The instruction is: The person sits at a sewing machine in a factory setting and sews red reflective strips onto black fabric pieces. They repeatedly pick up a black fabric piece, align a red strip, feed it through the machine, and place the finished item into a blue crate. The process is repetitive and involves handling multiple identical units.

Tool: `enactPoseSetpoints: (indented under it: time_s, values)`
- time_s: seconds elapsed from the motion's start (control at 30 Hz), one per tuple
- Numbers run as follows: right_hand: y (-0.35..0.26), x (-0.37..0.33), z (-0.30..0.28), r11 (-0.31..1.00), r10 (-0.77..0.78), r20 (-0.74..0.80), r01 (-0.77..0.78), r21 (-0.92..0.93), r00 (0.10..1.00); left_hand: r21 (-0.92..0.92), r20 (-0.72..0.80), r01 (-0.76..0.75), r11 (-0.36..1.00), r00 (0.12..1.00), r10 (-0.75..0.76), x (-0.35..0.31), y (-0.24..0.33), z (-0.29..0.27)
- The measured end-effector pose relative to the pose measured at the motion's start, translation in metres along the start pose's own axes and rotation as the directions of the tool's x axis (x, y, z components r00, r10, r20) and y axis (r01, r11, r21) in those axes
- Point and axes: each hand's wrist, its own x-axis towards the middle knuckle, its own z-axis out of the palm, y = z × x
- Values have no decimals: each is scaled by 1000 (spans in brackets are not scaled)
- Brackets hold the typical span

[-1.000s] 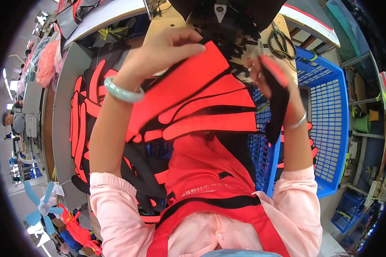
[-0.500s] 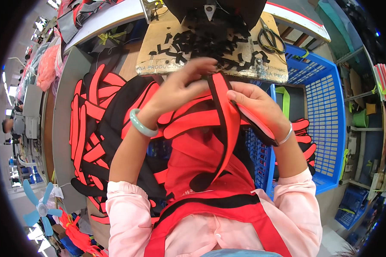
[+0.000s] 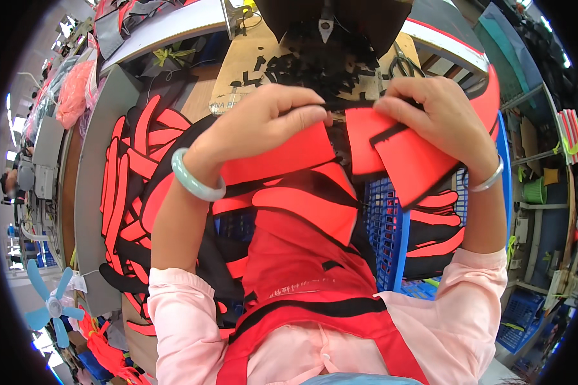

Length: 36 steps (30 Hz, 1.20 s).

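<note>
My left hand is closed, thumb pressed against the fingers, on the black edge of a coral-red fabric piece. To its right, my right hand has its fingers bent over black-bordered coral-red fabric pieces, one end of which sticks up beyond the wrist. A dark edge spans the gap between both hands, in front of the board. Across my lap lies another coral-red piece with black trim. The red apron carries a small black scrap.
Black scraps cover the wooden board below a dark machine, with scissors at its right. Many coral-and-black pieces are heaped at left. A blue basket at right holds more. A blue fan stands lower left.
My hands have moved apart, the right one up and rightward. The long curved piece that hung between them no longer hangs there; broad coral-red pieces now spread below both hands.
</note>
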Motion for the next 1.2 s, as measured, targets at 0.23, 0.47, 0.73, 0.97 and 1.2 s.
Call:
enactPoseSetpoints:
  time_s: [0.23,0.47,0.73,0.97,1.2]
  values:
    - [37,33,50,983,-19,-309,-38,-178,951,-199,12,297,934,954,-300,41,-37,-20]
    - [57,54,70,986,76,-314,-118,-116,946,-156,-84,345,925,929,-361,64,-64,-28]
    - [61,68,69,982,123,-329,-162,-95,936,-294,-80,303,906,937,-340,81,-83,-44]
    - [68,74,69,974,153,-383,-204,-94,911,-305,-116,271,913,941,-318,86,-82,-44]
    - [71,51,52,978,100,-425,-167,-124,900,-427,-51,282,859,941,-334,61,-77,-47]
